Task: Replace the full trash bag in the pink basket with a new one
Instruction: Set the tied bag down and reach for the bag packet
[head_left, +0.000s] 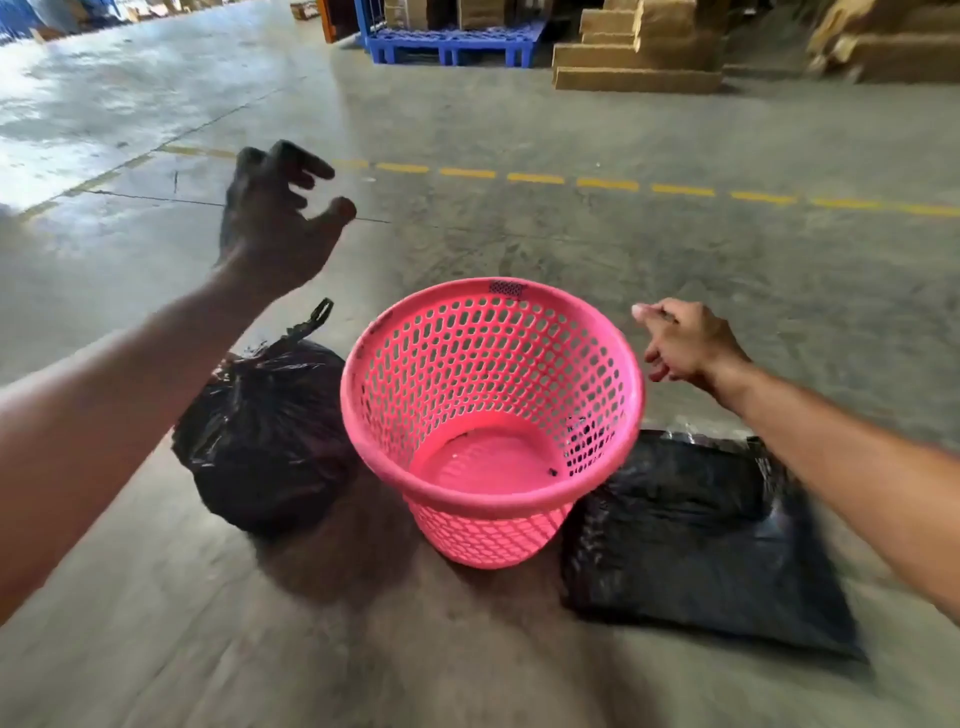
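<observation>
**Operator:** Which step am I carrying out?

**Guide:** You are working between removal and relining, by the look of it. The pink basket (491, 415) is standing empty on the concrete floor (467, 649). The full trash bag (265, 436), tied at the top, is sitting just to its left, touching the rim. The new bags (706, 540) are lying flat just to its right.

**Operator:** What are my hands doing?

**Guide:** Your left hand (275, 228) is hovering above the full bag, fingers (306, 166) spread and holding nothing. Your right hand (685, 348) is hanging loosely curled beyond the rim, also holding nothing.

**Operator:** What is the next move demanding?

**Guide:** Probably pinching one thin, slippery film layer off the flat stack. The basket is rigid perforated plastic, tapering downward; the full bag is crinkled and glossy.
</observation>
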